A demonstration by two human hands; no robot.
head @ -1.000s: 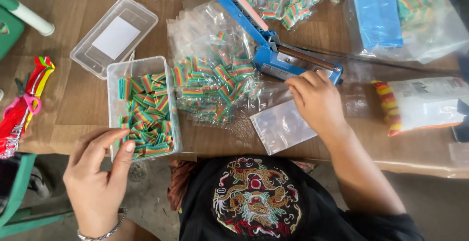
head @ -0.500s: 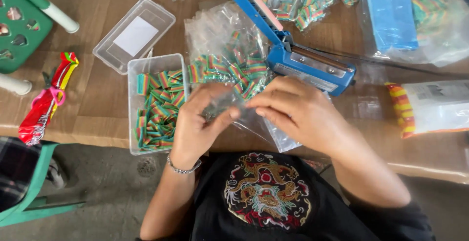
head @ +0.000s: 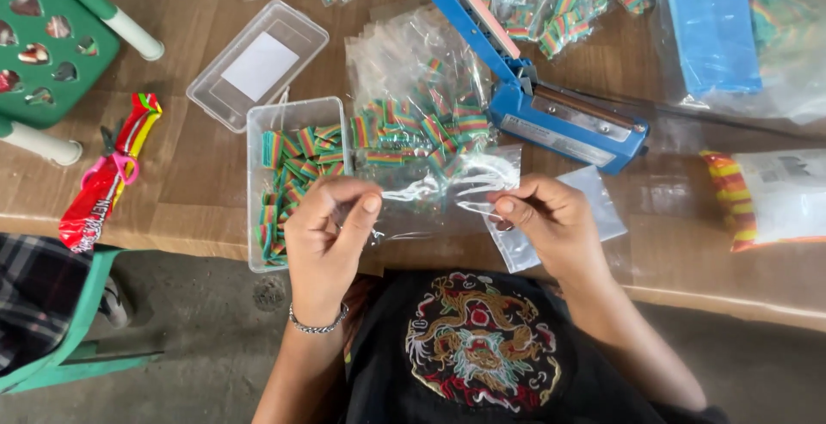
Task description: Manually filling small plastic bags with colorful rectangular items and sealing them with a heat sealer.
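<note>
at centre frame, small clear bag (head: 447, 187) stretched between left hand (head: 331, 235) and right hand (head: 551, 222). tub of candy strips (head: 292, 179) just left of it, lid (head: 256, 64) above the tub. heat sealer (head: 538, 89) upper right of centre, scissors (head: 112, 162) at far left, all on the table (head: 189, 209).

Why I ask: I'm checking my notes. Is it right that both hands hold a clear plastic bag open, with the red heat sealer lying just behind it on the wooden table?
Not quite: the heat sealer is blue, not red, as the head view shows. The rest holds: the left hand and right hand hold a clear plastic bag open, with the sealer just behind it on the wooden table.
</note>
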